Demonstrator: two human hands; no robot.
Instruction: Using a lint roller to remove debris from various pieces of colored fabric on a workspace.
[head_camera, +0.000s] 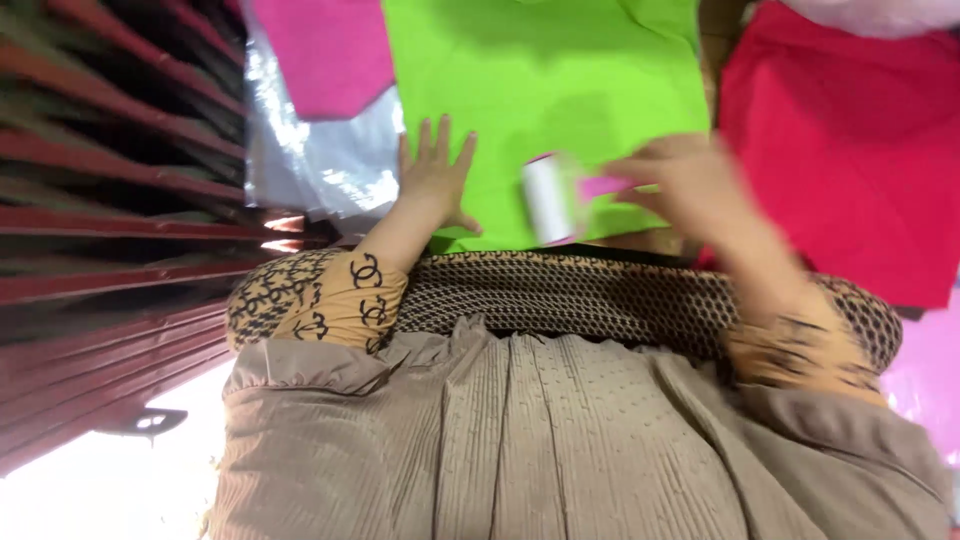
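1. Nearest you: taupe ribbed cloth (560, 440) over your patterned sleeves.
2. Your left hand (432, 175) lies flat, fingers spread, at the green sheet's (540, 70) near left corner.
3. Your right hand (680, 180), blurred, grips a lint roller (550, 198) by its pink handle, on the sheet's near edge.
4. Red fabric (850, 140) lies to the right.

The left hand (432, 175) is lying flat, palm down, with fingers spread and pointing to the far side, forearm running back toward the body. The right hand (672, 178) is motion-blurred, fingers closing in a grip, wrist angling leftward.
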